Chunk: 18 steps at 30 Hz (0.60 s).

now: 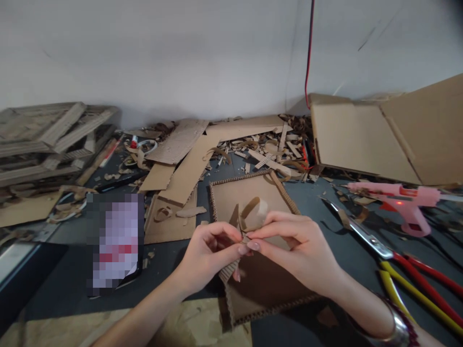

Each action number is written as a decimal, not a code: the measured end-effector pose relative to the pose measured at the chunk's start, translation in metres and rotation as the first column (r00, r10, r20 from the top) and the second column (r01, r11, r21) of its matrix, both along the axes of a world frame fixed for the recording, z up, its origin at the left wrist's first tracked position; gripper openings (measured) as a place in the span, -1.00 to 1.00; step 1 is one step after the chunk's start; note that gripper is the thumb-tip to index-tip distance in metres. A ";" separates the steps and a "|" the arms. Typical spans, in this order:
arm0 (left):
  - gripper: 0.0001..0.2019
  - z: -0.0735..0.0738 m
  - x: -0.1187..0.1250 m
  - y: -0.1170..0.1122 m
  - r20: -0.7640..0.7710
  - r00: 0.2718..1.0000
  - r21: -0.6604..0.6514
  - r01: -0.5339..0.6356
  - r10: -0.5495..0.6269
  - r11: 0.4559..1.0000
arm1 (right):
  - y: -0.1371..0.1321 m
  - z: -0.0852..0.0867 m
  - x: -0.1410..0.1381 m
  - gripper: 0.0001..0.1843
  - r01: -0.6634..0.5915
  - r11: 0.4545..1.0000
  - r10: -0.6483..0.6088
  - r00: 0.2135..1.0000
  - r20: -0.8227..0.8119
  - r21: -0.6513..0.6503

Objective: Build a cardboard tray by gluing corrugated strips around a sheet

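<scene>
Your L hand (208, 255) and R hand (294, 246) are both closed in a tight pinch, fingertips almost meeting mid-frame, w/ the curled cardboard strip (253, 214) gripped btwn them. Its loop rises just above your fingers, over the square cardboard tray (249, 193), which has a ribbed corrugated rim and sits right under your hands on the dark work surface (304, 207). A ribbed corrugated piece (228, 272) pokes down below your L fingers; can't tell if it's part of the strip. Metal bangle (400, 332) on your R wrist. To the R of your R hand: box cutter (358, 231) lying diagonally, close by; red-and-yellow-handled pliers (423, 289) just past it; pink hot glue gun (401, 200) on its side above them, small red light showing. L of your L hand: phone (114, 243), screen blurred. Further back, flat cardboard sheets (184, 164) and scrap offcuts (260, 149) lie heaped against the white wall (181, 58), w/ a stack of cardboard lattice (47, 140) far L, a big cardboard box flap (379, 135) far R, and a red cable (308, 53) running down the wall.
</scene>
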<state>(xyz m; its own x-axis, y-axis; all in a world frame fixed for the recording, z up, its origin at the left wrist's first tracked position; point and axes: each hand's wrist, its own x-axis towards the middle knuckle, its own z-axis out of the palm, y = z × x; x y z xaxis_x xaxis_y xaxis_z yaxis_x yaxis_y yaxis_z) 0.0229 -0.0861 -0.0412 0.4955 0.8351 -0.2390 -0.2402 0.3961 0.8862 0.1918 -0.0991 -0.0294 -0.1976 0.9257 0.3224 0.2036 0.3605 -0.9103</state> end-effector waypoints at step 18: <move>-0.82 0.000 0.000 -0.003 -0.097 0.995 0.069 0.004 0.002 0.998 | -0.002 -0.002 0.000 -0.87 -0.045 0.993 0.022 0.980 0.196 0.109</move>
<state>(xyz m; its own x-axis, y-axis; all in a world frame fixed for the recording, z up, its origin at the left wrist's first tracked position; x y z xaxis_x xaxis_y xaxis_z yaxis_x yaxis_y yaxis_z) 0.0226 -0.0890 -0.0416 0.4737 0.8508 -0.2274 -0.1513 0.3330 0.9307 0.1918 -0.1007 -0.0316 -0.2971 0.8774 0.3766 0.3589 0.4681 -0.8075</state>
